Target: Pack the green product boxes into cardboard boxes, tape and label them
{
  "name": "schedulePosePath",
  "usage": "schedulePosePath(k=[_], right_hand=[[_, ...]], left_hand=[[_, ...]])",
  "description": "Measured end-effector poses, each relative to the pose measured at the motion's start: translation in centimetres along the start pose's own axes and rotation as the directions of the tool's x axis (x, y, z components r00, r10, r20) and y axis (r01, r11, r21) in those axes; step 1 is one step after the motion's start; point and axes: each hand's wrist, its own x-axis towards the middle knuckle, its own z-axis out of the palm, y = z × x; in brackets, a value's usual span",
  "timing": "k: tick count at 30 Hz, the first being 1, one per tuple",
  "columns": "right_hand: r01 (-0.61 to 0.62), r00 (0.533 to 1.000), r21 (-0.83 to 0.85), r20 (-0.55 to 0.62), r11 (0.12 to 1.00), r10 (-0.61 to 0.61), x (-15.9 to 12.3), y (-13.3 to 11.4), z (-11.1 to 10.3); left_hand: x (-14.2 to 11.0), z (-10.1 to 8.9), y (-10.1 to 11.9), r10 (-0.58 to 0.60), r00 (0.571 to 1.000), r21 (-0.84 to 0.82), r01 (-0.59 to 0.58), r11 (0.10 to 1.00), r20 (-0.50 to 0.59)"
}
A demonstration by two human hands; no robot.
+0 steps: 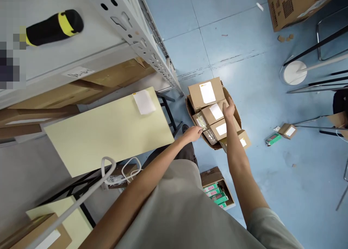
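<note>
An open cardboard carton [237,113] on the blue floor holds several small brown boxes with white labels. My right hand [228,108] reaches into it, fingers curled over the edge of a middle labelled box [214,113]. My left hand [193,133] is at the carton's near-left side, fingers closed on the end of that same box, next to a tape-wrapped packet [201,120]. A larger labelled box [206,93] lies at the carton's far end.
A pale yellow table [108,133] and a grey metal shelf rack [130,28] stand to the left. A small open box of green and pink packs [217,194] sits by my feet. A small box [287,130], chair legs and a big carton [293,6] lie to the right.
</note>
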Motion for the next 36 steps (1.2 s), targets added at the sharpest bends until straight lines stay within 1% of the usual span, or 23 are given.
schedulePosePath(k=[2, 4, 7, 10, 13, 15, 17, 20, 23, 27, 30, 32, 36], right_hand=[[-0.001, 1.000, -0.072, -0.027, 0.997, -0.001, 0.8, -1.5, 0.8], [0.021, 0.999, -0.099, -0.027, 0.995, -0.024, 1.7, -3.2, 1.6], [0.065, 0.996, -0.084, 0.067, 0.994, -0.059, 2.6, -5.7, 2.3], [0.067, 0.984, -0.040, 0.165, 0.997, -0.060, 1.8, -7.5, 2.2], [0.044, 0.974, 0.000, 0.222, 0.999, -0.043, -0.4, -8.7, 1.9], [0.035, 0.965, 0.024, 0.260, 0.999, -0.040, -2.6, -9.3, 1.7], [0.029, 0.961, 0.048, 0.273, 0.998, -0.041, -5.1, -10.0, 1.8], [0.091, 0.943, 0.085, 0.311, 0.992, -0.114, -9.2, -11.7, 2.5], [0.187, 0.903, 0.127, 0.367, 0.974, -0.221, -13.4, -14.6, 3.7], [0.340, 0.833, 0.188, 0.394, 0.921, -0.388, -18.3, -20.1, 6.0], [0.464, 0.760, 0.231, 0.392, 0.855, -0.518, -22.4, -25.0, 7.7], [0.544, 0.699, 0.254, 0.391, 0.800, -0.599, -25.7, -28.3, 8.8], [0.665, 0.552, 0.314, 0.404, 0.677, -0.729, -33.9, -34.1, 11.0]], left_hand=[[-1.8, 0.3, -0.9, 0.033, 0.999, -0.031, -0.033, 0.999, -0.022], [-3.4, 0.4, -1.9, 0.020, 0.999, -0.080, -0.023, 0.996, -0.049], [-5.4, 0.4, -3.6, -0.034, 0.992, -0.187, 0.011, 0.982, -0.119], [-7.2, 0.0, -5.0, -0.090, 0.976, -0.322, 0.022, 0.946, -0.197], [-9.1, -0.7, -6.1, -0.130, 0.952, -0.427, 0.000, 0.904, -0.276], [-10.5, -1.2, -6.7, -0.151, 0.932, -0.484, -0.028, 0.875, -0.329], [-11.9, -1.6, -7.4, -0.172, 0.911, -0.539, -0.064, 0.840, -0.376], [-14.1, -1.5, -8.9, -0.196, 0.876, -0.598, -0.125, 0.792, -0.442], [-16.5, -0.6, -10.8, -0.207, 0.834, -0.623, -0.195, 0.758, -0.512], [-19.9, 0.5, -13.4, -0.223, 0.759, -0.631, -0.298, 0.717, -0.612], [-23.3, 1.0, -15.5, -0.267, 0.683, -0.636, -0.369, 0.678, -0.680], [-26.0, 1.3, -17.3, -0.305, 0.608, -0.625, -0.427, 0.654, -0.733], [-32.3, 2.2, -21.9, -0.412, 0.406, -0.577, -0.529, 0.622, -0.816]])
